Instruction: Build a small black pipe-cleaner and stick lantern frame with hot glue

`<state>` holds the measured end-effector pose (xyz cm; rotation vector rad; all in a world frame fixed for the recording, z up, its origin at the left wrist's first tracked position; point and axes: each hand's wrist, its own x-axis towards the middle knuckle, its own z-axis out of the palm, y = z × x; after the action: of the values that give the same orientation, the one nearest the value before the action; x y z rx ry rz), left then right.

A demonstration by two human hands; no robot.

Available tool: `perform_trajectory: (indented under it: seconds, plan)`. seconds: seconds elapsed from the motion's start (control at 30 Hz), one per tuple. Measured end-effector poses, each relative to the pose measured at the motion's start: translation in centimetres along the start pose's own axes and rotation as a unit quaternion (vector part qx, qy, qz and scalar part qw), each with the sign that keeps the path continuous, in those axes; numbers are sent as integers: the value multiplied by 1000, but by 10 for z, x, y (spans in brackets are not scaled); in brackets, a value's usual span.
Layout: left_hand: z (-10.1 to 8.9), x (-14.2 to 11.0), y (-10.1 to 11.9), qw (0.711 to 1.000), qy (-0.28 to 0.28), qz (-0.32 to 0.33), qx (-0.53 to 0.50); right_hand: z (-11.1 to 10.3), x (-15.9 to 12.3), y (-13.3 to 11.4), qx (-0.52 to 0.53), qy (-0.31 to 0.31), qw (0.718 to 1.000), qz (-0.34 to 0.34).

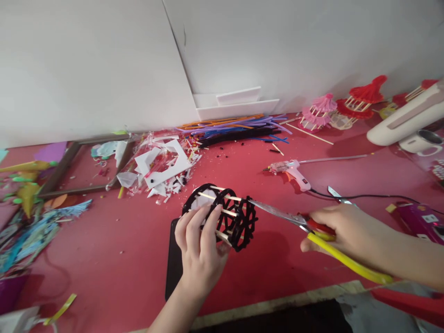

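Note:
My left hand (201,240) is closed around a small basket-like frame (225,215) of black pipe cleaners and pale wooden sticks, tilted on its side. A white base shows at its left end. My right hand (336,226) grips scissors (280,213) by the handles, one red and one yellow. Their narrow metal tip reaches the upper right rim of the frame; whether it touches I cannot tell. Under the left wrist lies a black phone-like slab (173,263). Beyond the right hand is a pink glue gun (293,173) with a clear glue stick.
Pipe cleaners (239,129) lie bundled along the back wall. Foam scraps (166,162) and plastic fill the back left, near a brown frame (55,171). Pink and red stick models (319,111) stand at back right, near a white mug (421,141). A cable and blade (340,196) lie right.

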<state>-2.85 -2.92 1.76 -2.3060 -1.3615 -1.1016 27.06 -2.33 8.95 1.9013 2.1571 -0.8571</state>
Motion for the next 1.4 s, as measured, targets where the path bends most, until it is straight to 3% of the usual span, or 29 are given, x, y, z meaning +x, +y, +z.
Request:
perform_trajectory:
  seconds: [0.2, 0.3, 0.43, 0.77, 0.9, 1.17, 1.4]
  plan:
    - [-4, 7, -1, 999, -13, -32, -40, 5, 2, 12, 33, -11, 999, -5]
    - [-5, 8, -1, 993, -15, -101, -62, 4, -1, 13, 76, -38, 996, 4]
    - [-3, 6, 2, 973, -47, -206, -90, 2, -7, 3, 91, -66, 994, 9]
    - [0, 9, 17, 924, -82, -301, -222, 6, -12, -11, 130, -93, 987, 15]
    - [0, 6, 22, 874, -102, -364, -304, 12, -12, -12, 124, -36, 992, 3]
    - [-10, 13, 27, 712, -171, -474, -490, 25, -3, -4, 67, 72, 995, -23]
    - [-12, 21, 28, 662, -178, -442, -578, 27, -3, 0, 44, 126, 986, -96]
